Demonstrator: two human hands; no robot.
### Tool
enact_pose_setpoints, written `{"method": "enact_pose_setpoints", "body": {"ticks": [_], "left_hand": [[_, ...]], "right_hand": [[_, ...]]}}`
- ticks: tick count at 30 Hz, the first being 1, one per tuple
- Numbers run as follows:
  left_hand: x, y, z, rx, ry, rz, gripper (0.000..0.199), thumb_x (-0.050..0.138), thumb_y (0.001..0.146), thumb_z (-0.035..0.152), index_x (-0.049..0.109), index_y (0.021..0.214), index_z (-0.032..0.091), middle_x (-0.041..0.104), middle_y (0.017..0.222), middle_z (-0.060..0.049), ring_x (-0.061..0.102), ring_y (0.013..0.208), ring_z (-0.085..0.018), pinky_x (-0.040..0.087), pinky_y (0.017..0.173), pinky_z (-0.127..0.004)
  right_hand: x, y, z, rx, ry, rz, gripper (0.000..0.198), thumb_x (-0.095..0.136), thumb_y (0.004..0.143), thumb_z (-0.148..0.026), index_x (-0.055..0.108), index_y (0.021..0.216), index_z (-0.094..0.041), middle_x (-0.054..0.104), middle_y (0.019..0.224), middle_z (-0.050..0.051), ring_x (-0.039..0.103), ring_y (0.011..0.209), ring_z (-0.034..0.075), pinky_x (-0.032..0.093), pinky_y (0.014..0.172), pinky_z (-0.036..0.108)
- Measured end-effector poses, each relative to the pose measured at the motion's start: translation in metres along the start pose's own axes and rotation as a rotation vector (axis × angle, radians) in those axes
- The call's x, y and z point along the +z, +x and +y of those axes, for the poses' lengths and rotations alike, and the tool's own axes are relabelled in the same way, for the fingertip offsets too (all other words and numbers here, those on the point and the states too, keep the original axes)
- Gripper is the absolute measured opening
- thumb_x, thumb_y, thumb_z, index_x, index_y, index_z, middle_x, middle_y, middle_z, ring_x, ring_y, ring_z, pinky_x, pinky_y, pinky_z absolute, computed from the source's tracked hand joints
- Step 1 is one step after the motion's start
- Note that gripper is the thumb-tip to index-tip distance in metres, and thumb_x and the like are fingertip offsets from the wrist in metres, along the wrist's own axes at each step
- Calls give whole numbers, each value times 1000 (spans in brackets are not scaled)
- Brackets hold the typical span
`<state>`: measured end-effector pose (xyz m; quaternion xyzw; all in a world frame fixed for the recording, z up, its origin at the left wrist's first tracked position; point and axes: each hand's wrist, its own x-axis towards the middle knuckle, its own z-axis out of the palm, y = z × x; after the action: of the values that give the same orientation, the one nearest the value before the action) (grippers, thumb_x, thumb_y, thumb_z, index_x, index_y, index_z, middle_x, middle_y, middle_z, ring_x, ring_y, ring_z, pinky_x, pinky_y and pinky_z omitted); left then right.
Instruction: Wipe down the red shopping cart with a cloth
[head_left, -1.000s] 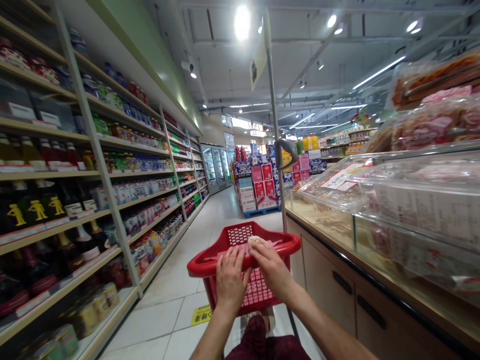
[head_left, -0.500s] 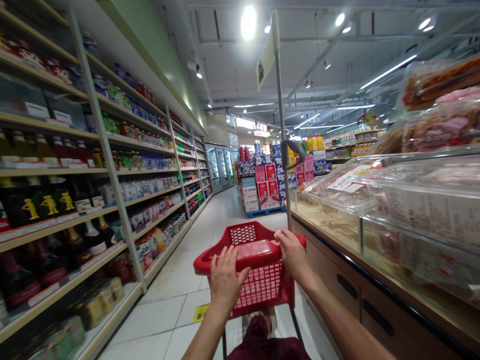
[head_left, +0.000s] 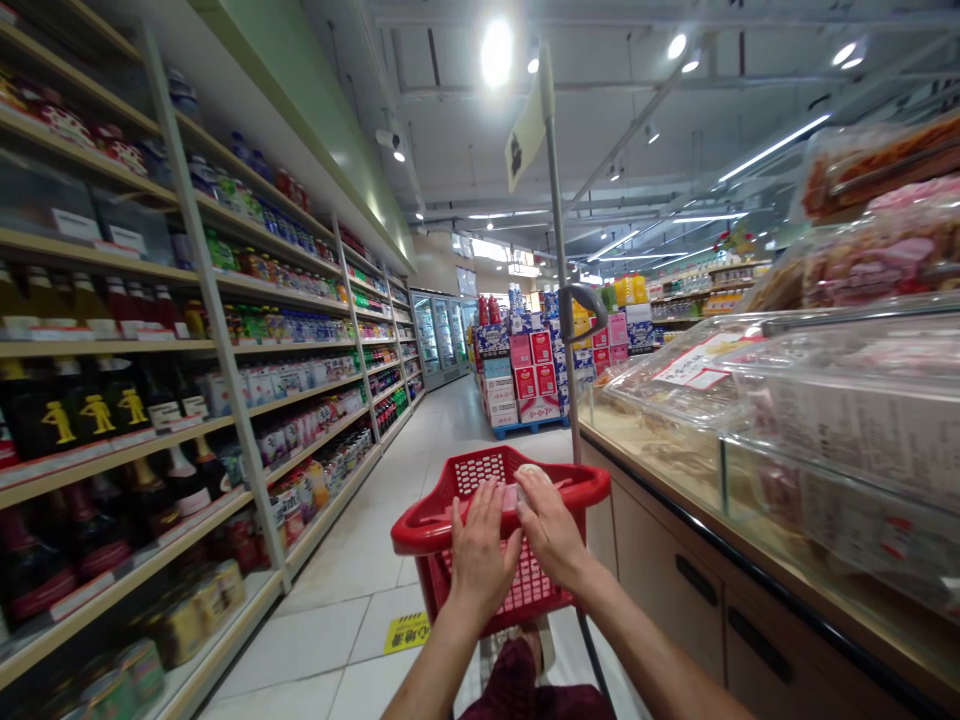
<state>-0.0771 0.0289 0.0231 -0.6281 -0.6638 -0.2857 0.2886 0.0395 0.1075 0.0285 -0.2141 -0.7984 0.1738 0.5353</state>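
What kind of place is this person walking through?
A supermarket aisle, almost certainly. Both hands, left hand and right hand, rest on a red shopping cart; long shelves hold bottles and packets with price tags, and glass-door fridges stand at the far end.

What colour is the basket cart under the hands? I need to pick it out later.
Red, with a mesh-patterned wall; the basket cart shows best in the head view.

Shelves [head_left: 225,330] stood left of the cart [head_left: 450,510]. The bench [head_left: 750,560] lay right. Stacked boxes [head_left: 525,380] stood ahead.
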Motion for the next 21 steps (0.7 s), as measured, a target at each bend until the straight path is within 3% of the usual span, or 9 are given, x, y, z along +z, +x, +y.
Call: {"method": "enact_pose_setpoints", "body": {"ticks": [3,6,9,14,16,21], "left_hand": [[5,18,20,4,-113,-82,52,45,74,22,36,125,17,43,131,-10,36,122,-22,20,101,-53],[4,27,24,-10,-170,-89,41,48,71,22,48,112,22,52,122,-7,43,115,-22,13,102,-56],[-7,20,2,-35,-151,-40,32,50,69,22,54,101,23,58,114,-5,49,109,-21,7,104,-54],[-25,0,-44,-257,-51,23,33,46,70,21,53,103,20,60,111,-8,53,104,-23,10,102,-57],[-21,2,-38,-258,-48,13,33,43,71,18,54,103,19,58,114,-9,50,108,-23,11,102,-56],[0,13,2,-73,-65,-5,42,50,69,21,51,111,19,50,124,-10,39,119,-26,16,103,-53]], "right_hand": [[5,2,-11,91,180,-20,47,28,87,-36,35,130,-18,43,130,9,38,120,19,33,99,39],[3,3,2,150,71,30,50,27,86,-42,38,128,-16,44,129,10,38,120,21,30,100,43],[-2,4,23,137,-122,-16,48,32,85,-42,45,123,-16,52,121,11,45,113,24,24,101,48],[0,3,25,118,-162,9,47,24,88,-38,39,127,-17,62,105,8,53,102,20,32,96,45],[4,1,20,77,-189,16,46,26,88,-39,38,128,-18,61,108,8,53,102,20,33,95,46],[9,-7,20,-22,-229,11,46,27,88,-39,38,128,-19,56,117,9,51,106,21,32,96,47]]}}
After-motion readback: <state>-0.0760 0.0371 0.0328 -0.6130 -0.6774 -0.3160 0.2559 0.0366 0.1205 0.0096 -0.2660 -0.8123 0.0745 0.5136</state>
